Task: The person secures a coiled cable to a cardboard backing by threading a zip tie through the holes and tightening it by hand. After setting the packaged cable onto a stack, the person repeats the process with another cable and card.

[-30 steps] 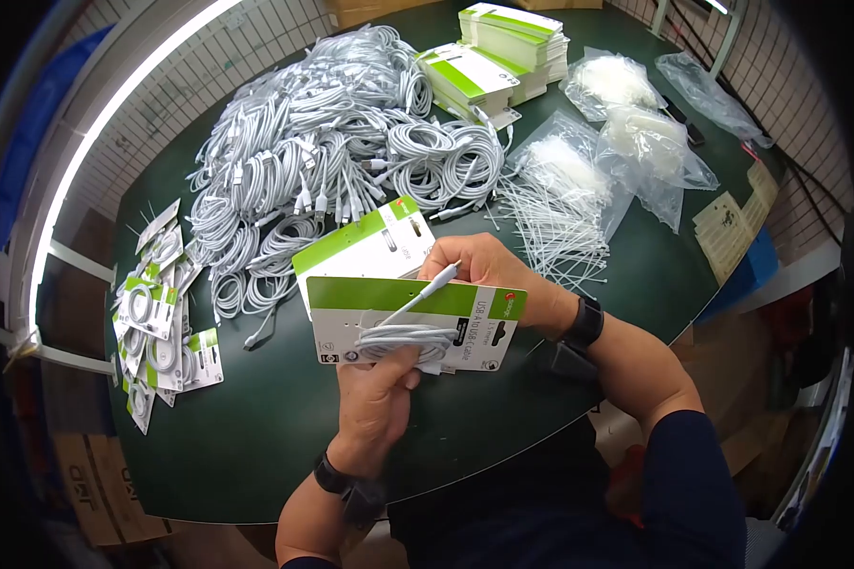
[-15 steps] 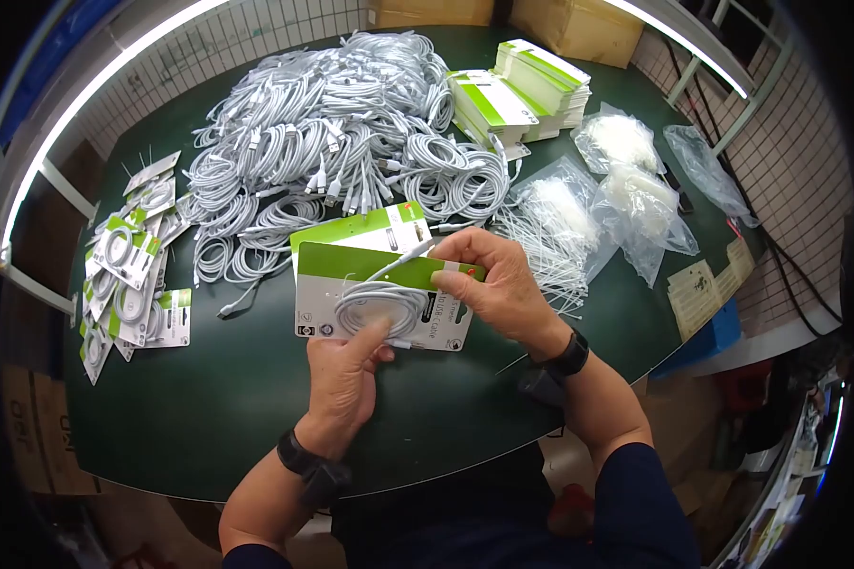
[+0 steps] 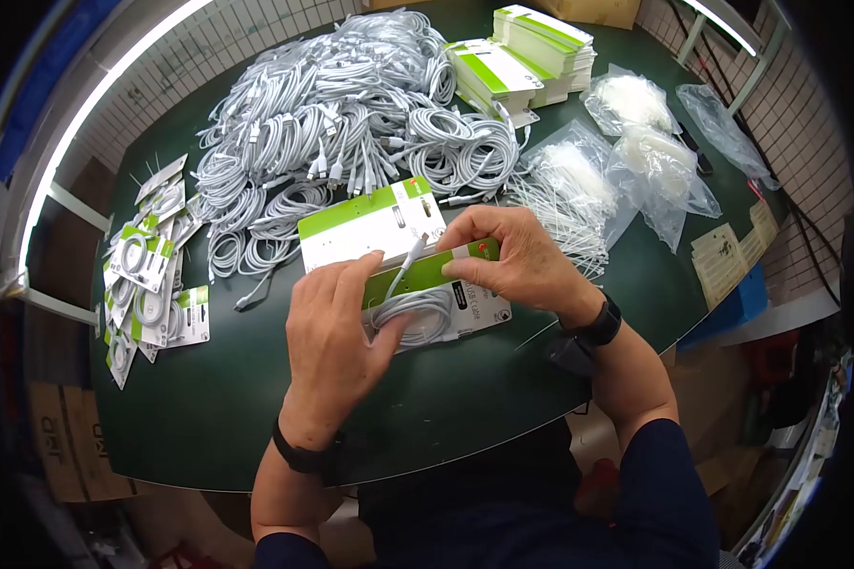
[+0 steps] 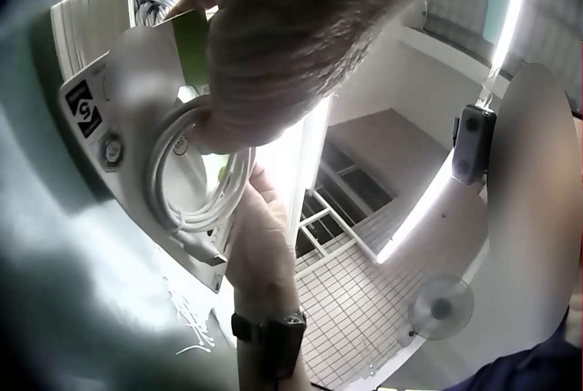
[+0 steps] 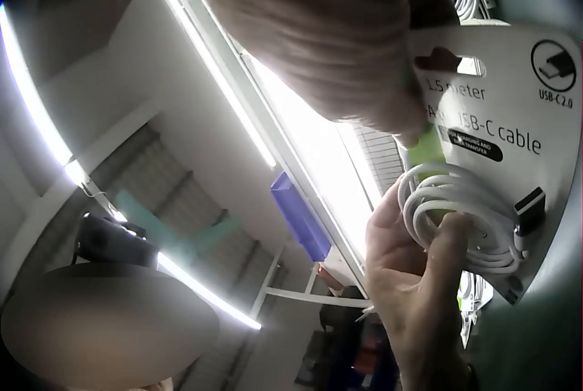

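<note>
Both hands hold a green-and-white cable card (image 3: 489,319) with a coiled white USB cable (image 3: 417,321) on its front. My left hand (image 3: 327,332) grips the card's left side, thumb pressing on the coil and fingers over the green top edge. My right hand (image 3: 522,264) pinches the green strip at the upper right corner between thumb and forefinger. One cable plug (image 3: 414,254) sticks up across the green strip. In the right wrist view, the card (image 5: 492,104) reads "USB-C cable". A stack of blank cards (image 3: 337,237) lies just behind.
A large heap of coiled cables (image 3: 323,104) fills the back of the green table (image 3: 218,408). Carded cables (image 3: 147,294) are piled at left. Card stacks (image 3: 493,71) stand at the back right, near white zip ties (image 3: 565,223) and plastic bags (image 3: 626,100).
My right hand has gone from the cable plug to the card's upper right corner. My left hand has shifted up, fingers now over the top edge. The card's green strip tilts more.
</note>
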A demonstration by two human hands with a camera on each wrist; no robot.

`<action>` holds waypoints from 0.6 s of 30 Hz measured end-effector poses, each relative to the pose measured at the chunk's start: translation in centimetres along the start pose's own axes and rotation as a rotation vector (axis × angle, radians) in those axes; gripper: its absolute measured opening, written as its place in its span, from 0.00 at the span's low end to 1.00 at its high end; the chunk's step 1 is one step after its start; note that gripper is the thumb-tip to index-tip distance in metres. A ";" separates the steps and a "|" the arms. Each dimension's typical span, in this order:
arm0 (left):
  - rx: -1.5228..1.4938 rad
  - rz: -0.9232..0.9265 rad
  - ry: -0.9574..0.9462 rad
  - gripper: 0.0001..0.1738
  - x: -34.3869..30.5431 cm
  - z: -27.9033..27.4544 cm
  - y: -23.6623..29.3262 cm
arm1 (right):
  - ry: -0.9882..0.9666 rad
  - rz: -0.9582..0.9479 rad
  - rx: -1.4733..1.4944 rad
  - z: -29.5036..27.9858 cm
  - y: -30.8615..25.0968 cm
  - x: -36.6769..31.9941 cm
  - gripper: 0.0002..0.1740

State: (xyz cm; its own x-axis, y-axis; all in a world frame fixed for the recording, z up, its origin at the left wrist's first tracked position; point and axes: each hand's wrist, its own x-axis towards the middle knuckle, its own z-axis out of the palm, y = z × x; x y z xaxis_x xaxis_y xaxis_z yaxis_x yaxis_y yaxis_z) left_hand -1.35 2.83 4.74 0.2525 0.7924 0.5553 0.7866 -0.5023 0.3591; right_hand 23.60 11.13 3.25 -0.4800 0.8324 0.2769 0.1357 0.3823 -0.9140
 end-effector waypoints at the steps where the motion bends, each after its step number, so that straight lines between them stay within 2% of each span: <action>1: -0.008 -0.054 -0.086 0.32 -0.2 0.2 -0.3 | -0.021 -0.056 -0.041 0.0 0.1 0.1 0.11; 2: -0.018 -0.107 -0.172 0.30 -0.2 0.3 -0.4 | -0.022 -0.054 -0.037 -0.1 0.1 0.1 0.11; 7: -0.182 -0.154 -0.180 0.24 0.3 0.3 0.1 | -0.060 -0.074 -0.128 -0.4 -0.1 0.0 0.12; 10: -0.275 -0.136 -0.129 0.21 0.0 1.4 -1.0 | -0.082 -0.057 -0.175 -0.4 -0.2 0.0 0.11; 14: -0.277 -0.126 -0.048 0.18 -0.2 2.5 -1.2 | -0.013 -0.147 -0.234 -0.3 -0.1 0.1 0.13; 17: -0.257 -0.122 -0.016 0.18 -0.3 3.0 -1.5 | 0.144 -0.543 -0.598 0.3 -1.0 0.2 0.15; 18: -0.243 -0.115 -0.008 0.18 -0.3 3.2 -1.6 | 0.130 -0.551 -0.605 0.7 -1.4 0.0 0.15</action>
State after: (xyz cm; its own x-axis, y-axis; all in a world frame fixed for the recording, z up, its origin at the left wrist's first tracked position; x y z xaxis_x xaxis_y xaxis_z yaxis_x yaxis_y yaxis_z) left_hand -0.86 4.48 1.65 0.1745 0.8511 0.4952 0.6522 -0.4767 0.5895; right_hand 22.77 10.32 4.30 -0.5149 0.4884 0.7045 0.3712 0.8678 -0.3303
